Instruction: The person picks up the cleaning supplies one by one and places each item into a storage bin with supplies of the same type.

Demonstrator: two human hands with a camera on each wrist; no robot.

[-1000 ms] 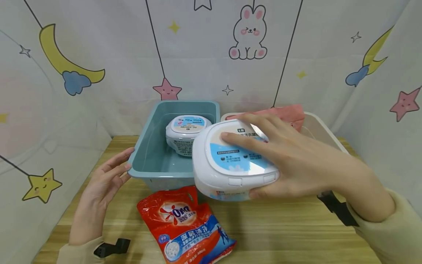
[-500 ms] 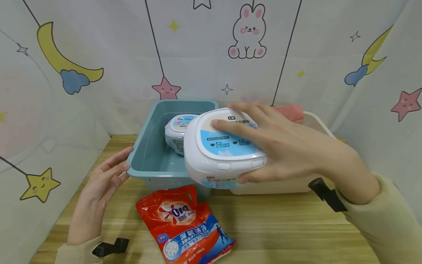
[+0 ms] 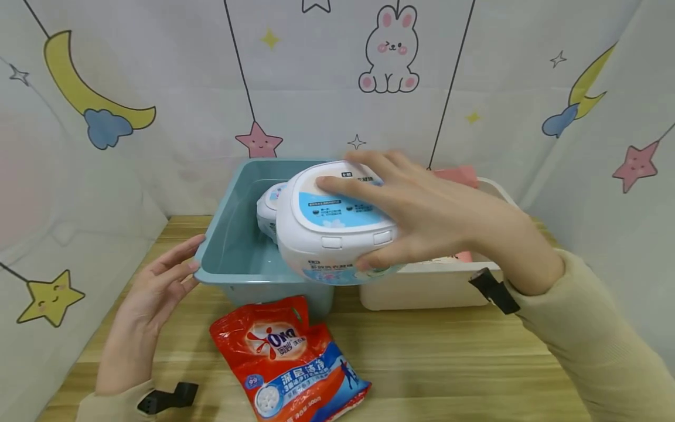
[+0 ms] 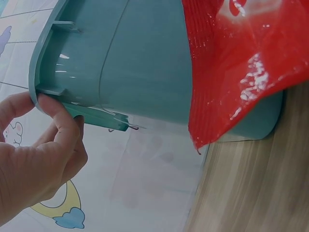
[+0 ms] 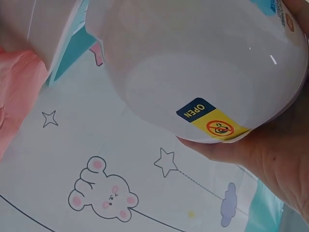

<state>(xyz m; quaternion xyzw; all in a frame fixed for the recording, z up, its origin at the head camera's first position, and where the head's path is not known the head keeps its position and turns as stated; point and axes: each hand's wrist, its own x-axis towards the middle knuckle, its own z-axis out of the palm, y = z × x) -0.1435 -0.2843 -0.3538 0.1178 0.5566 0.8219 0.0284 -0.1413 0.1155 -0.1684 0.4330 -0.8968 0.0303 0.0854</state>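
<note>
My right hand (image 3: pixel 422 205) grips a white tub of laundry pods (image 3: pixel 332 217) by its sides, lid tilted toward me. The tub hangs over the right front part of a blue-green plastic basin (image 3: pixel 253 279). Inside that basin stands a similar tub (image 3: pixel 265 215), partly covered by the held one. My left hand (image 3: pixel 147 287) pinches the basin's left front rim; in the left wrist view, thumb and finger close on the basin's edge (image 4: pixel 35 72). The right wrist view shows the held tub's rounded side (image 5: pixel 159 72) with an "OPEN" sticker.
A red bag of laundry powder (image 3: pixel 290 363) lies on the wooden table (image 3: pixel 448 363), in front of the basin. To the basin's right stands a cream bin (image 3: pixel 427 290) with a pink packet (image 3: pixel 457 175) in it. A patterned cloth (image 3: pixel 316 76) hangs behind.
The right hand has carried the tub left and slightly up, from in front of the cream bin to over the basin. The left hand keeps its hold on the rim.
</note>
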